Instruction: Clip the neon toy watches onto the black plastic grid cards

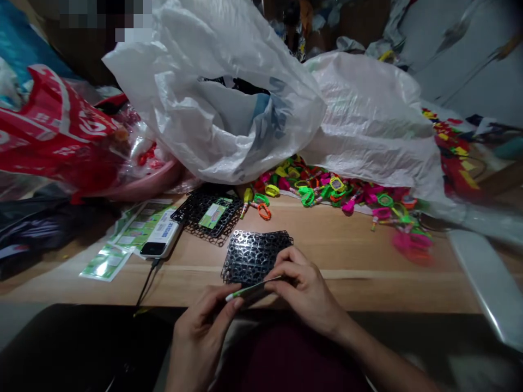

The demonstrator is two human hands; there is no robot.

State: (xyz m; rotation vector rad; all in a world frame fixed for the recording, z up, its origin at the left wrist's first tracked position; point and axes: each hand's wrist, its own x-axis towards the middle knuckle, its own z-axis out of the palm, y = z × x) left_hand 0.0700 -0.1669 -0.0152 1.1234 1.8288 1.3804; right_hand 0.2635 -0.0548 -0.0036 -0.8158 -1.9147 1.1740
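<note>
A: Where are we?

B: In a crowded room, at a light wooden table [359, 261]. Nearest to the camera are the person's two hands.

A: What do the fingers do?

B: The left hand [200, 332] and the right hand [304, 291] are both closed softly. Their fingers grasp one thin green-and-white stick [253, 287], which is held just over the near edge of a black plastic mesh square [255, 256].

A: How many squares are there?

B: Two. The second mesh square [208, 213] lies farther away, and one green card [213, 215] is on it.

A: And beyond them?

B: A heap of bright plastic pieces [327, 188], too many to count, then two white plastic bags [212, 92] [368, 128] and one red bag [53, 130]. The nearer white bag is open, with dark things inside that I cannot identify.
</note>
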